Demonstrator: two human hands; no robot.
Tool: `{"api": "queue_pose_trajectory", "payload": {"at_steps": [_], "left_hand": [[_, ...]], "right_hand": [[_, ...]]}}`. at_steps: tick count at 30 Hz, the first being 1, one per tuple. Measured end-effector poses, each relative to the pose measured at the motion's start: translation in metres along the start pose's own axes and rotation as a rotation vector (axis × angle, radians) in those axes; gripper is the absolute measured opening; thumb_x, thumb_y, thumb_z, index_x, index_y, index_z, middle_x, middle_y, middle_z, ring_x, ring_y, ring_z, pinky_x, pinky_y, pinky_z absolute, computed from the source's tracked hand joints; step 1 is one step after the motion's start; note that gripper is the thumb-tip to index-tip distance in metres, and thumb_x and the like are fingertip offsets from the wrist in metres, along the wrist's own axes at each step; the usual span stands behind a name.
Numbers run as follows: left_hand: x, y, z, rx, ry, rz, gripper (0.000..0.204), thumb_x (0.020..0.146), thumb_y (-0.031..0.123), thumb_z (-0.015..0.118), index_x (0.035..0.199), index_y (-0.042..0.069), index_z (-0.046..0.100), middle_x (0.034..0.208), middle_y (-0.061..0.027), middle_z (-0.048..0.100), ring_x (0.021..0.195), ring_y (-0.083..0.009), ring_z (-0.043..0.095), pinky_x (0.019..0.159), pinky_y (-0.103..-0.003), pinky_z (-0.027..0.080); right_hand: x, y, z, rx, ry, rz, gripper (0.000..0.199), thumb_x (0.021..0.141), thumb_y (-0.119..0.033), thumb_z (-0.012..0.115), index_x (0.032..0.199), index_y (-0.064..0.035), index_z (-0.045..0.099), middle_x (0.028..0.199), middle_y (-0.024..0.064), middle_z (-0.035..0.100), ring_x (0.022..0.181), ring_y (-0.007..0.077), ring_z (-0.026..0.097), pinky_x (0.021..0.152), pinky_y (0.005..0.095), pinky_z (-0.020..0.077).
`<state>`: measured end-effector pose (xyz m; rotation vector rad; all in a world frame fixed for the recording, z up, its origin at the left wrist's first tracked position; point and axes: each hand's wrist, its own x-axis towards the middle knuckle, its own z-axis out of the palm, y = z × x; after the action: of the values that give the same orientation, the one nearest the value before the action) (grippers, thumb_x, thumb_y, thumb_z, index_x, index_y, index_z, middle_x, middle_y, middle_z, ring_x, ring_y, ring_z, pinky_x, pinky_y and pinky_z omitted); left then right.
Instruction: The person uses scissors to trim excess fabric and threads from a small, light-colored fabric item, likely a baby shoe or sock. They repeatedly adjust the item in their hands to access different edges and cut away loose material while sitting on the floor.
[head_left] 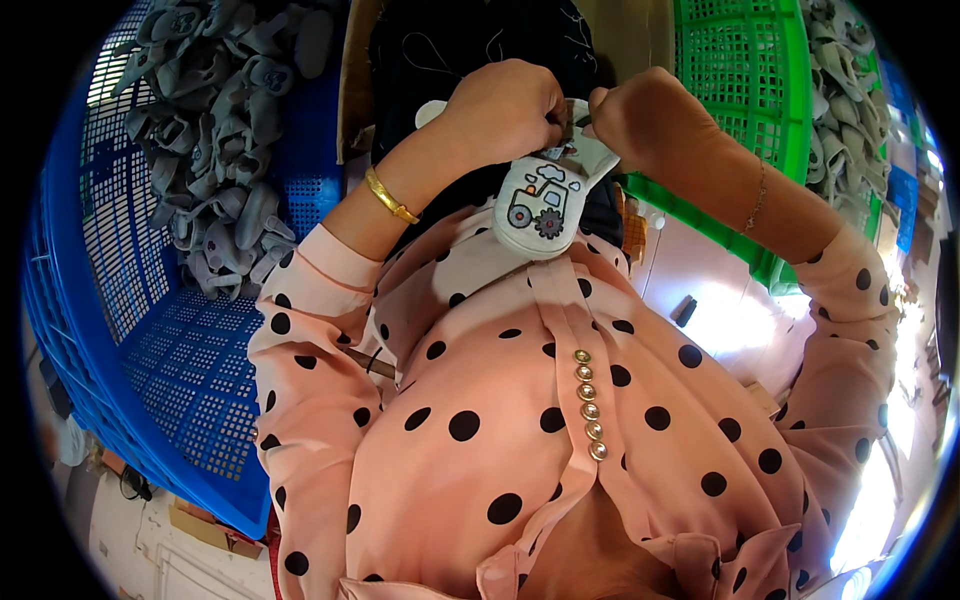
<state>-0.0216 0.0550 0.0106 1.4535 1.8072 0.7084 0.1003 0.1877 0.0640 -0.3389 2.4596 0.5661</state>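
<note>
A small white shoe [522,222] with a tractor and clouds pictured on its toe is held up in front of my chest. My left hand [505,112] is closed, its fingers curled over the shoe's upper opening. My right hand [655,122] is also closed, pinching the shoe's edge or strap on the other side. The fingertips of both hands are partly hidden behind the knuckles. Another pale rounded piece [430,112] shows to the left of my left hand; I cannot tell whether it belongs to the same shoe.
At the left stands a blue plastic basket [190,400] with a heap of small grey shoes [215,140]. A green plastic crate [745,80] is at the right, with more pale shoes [845,110] beyond it. Dark cloth with loose threads [480,40] lies ahead, beside a cardboard box edge [357,80].
</note>
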Motion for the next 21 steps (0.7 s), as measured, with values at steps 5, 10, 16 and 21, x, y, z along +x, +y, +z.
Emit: {"api": "queue_pose_trajectory", "payload": {"at_steps": [5,10,16,21], "left_hand": [[-0.001,-0.003,0.004,0.017,-0.001,-0.023,0.019,0.070,0.016,0.067,0.083,0.006,0.075,0.079,-0.0120,0.070,0.068,-0.0302,0.066,0.066,-0.036,0.052],[-0.002,-0.002,0.006,0.013,0.011,-0.021,0.019,0.070,0.016,0.067,0.083,0.006,0.075,0.085,-0.0108,0.071,0.070,-0.0309,0.066,0.066,-0.036,0.053],[-0.003,-0.001,0.007,0.017,-0.014,-0.049,0.020,0.070,0.015,0.066,0.086,0.006,0.075,0.088,-0.0100,0.071,0.071,-0.0308,0.066,0.067,-0.036,0.053],[-0.007,-0.006,0.013,0.032,0.058,0.031,0.020,0.073,0.016,0.065,0.087,0.006,0.075,0.088,-0.0088,0.071,0.070,-0.0297,0.066,0.066,-0.035,0.052]], "right_hand": [[0.000,-0.005,0.006,-0.018,0.084,0.001,0.007,0.059,-0.011,0.074,0.063,-0.0139,0.070,0.059,0.0005,0.061,0.058,0.0157,0.063,0.048,0.0287,0.0432],[0.007,-0.005,0.001,-0.078,-0.081,-0.067,0.016,0.084,-0.019,0.064,0.076,-0.0065,0.059,0.055,0.0009,0.053,0.048,0.0162,0.057,0.046,0.0294,0.0419],[0.009,-0.008,0.000,-0.068,-0.106,-0.079,0.002,0.071,-0.011,0.067,0.070,-0.0112,0.065,0.066,0.0029,0.060,0.063,0.0151,0.064,0.049,0.0296,0.0443],[0.009,-0.007,-0.009,0.037,-0.145,-0.074,0.007,0.069,-0.013,0.068,0.074,-0.0082,0.066,0.068,0.0078,0.062,0.066,0.0209,0.066,0.052,0.0344,0.0478]]}}
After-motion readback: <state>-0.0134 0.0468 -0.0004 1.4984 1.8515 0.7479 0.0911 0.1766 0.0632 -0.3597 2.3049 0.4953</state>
